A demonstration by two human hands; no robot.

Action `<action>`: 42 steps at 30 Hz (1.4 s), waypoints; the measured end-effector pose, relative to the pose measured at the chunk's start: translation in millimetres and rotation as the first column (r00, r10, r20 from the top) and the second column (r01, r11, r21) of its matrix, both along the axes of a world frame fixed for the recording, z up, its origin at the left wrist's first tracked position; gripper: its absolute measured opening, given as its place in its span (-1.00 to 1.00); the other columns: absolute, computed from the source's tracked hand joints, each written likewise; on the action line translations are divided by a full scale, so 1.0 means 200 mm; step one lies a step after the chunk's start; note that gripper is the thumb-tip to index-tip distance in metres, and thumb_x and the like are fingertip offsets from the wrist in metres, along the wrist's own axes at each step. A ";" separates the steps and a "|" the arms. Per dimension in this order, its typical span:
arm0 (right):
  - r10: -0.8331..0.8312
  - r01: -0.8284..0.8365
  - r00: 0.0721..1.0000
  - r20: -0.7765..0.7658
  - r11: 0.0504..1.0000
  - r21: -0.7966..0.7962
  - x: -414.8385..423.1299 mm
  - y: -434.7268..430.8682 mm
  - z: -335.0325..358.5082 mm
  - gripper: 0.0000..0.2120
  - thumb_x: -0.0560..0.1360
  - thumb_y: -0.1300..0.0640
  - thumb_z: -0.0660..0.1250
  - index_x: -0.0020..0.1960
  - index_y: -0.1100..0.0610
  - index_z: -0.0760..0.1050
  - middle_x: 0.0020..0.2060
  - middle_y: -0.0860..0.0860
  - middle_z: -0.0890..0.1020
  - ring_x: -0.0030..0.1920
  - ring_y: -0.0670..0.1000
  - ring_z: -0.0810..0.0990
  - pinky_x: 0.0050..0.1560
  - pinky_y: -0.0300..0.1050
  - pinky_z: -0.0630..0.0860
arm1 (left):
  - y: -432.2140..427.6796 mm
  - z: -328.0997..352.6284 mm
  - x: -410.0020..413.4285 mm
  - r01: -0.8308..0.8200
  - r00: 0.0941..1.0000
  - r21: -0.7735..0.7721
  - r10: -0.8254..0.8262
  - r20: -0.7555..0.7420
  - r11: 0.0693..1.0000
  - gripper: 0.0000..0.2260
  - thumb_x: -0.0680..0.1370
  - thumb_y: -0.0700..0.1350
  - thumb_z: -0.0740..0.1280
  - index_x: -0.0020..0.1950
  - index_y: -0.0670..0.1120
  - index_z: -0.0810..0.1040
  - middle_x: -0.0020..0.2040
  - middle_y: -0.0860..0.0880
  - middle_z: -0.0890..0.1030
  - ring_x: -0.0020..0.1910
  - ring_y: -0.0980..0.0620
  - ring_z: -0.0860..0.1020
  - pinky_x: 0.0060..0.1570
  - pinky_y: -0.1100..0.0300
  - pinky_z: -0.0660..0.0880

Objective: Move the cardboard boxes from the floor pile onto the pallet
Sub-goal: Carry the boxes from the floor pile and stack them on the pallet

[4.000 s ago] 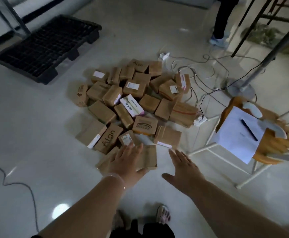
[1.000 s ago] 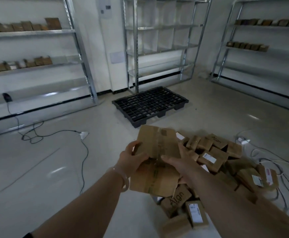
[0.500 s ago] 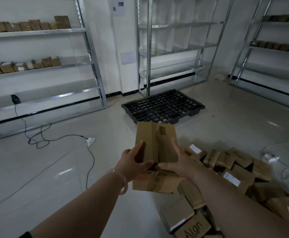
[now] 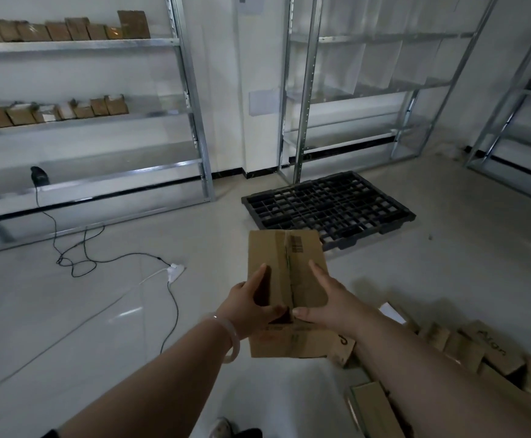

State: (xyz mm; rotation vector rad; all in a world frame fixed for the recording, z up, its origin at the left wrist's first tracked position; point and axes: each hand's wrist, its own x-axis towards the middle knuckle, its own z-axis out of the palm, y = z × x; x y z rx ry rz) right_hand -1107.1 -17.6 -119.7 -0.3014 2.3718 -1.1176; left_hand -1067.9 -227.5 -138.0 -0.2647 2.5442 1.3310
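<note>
Head view: box pile (image 4: 491, 352) partly off-frame.

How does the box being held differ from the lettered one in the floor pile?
The held box is off the floor, gripped by the left hand and right hand; the lettered box lies in the floor pile. The held box shows a centre seam and a small dark mark; the lettered box bears large printed letters. Both are closed brown cardboard.
</note>
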 end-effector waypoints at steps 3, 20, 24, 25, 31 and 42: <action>-0.002 0.003 1.000 -0.010 1.000 0.009 -0.28 -0.14 -0.03 0.06 0.39 -0.18 0.52 0.57 -0.31 -0.19 0.60 -0.12 -0.06 0.57 -0.01 0.04 0.46 -0.01 0.17 | -0.14 -0.05 -0.29 0.032 0.999 0.031 -0.032 -0.007 0.999 -0.12 0.44 0.09 0.47 0.59 0.22 -0.04 0.43 -0.01 0.32 0.32 -0.02 0.41 0.24 0.08 0.48; -0.095 0.092 0.995 0.039 0.992 0.085 -1.99 -0.47 -0.19 0.07 0.41 -0.15 0.52 0.57 -0.27 -0.23 0.59 -0.08 -0.10 0.57 0.03 0.02 0.49 0.03 0.13 | -0.47 -0.23 -2.08 0.140 0.990 0.035 -0.139 -0.019 0.990 -0.11 0.47 0.06 0.46 0.59 0.16 -0.09 0.49 -0.05 0.21 0.42 -0.06 0.31 0.40 0.00 0.35; -0.058 0.056 0.998 0.033 0.996 0.069 -2.52 -0.44 -0.21 0.06 0.41 -0.14 0.52 0.56 -0.31 -0.22 0.59 -0.13 -0.10 0.57 -0.01 -0.01 0.48 0.01 0.10 | -0.44 -0.24 -2.57 0.102 0.995 0.028 -0.102 -0.014 0.994 -0.11 0.48 0.07 0.45 0.60 0.15 -0.11 0.49 -0.05 0.21 0.43 -0.08 0.30 0.39 -0.04 0.36; -0.053 0.051 0.998 0.037 0.996 0.068 -2.64 -0.43 -0.20 0.06 0.40 -0.14 0.53 0.55 -0.33 -0.21 0.59 -0.14 -0.09 0.57 -0.02 -0.02 0.48 0.01 0.10 | -0.43 -0.23 -2.68 0.085 0.996 0.028 -0.084 -0.015 0.996 -0.11 0.48 0.07 0.45 0.60 0.15 -0.10 0.49 -0.04 0.21 0.43 -0.08 0.29 0.39 -0.04 0.35; 0.001 -0.002 1.000 0.012 0.998 0.056 -3.29 -0.44 -0.20 0.07 0.35 -0.15 0.57 0.56 -0.32 -0.13 0.59 -0.14 -0.02 0.56 -0.05 0.02 0.53 0.04 0.08 | -0.44 -0.25 -3.25 0.027 1.000 0.069 -0.026 -0.016 0.997 -0.10 0.47 0.06 0.46 0.60 0.15 -0.09 0.51 -0.04 0.19 0.44 -0.07 0.29 0.40 -0.06 0.36; 0.075 -0.088 0.993 0.092 0.985 0.146 -4.28 -0.82 -0.48 0.08 0.36 -0.18 0.54 0.55 -0.32 -0.20 0.59 -0.12 -0.07 0.57 -0.03 0.00 0.54 0.09 0.10 | -0.80 -0.57 -4.18 0.000 0.998 0.102 -0.006 0.054 0.995 -0.10 0.48 0.09 0.45 0.59 0.18 -0.14 0.50 -0.04 0.16 0.44 -0.05 0.27 0.40 0.01 0.34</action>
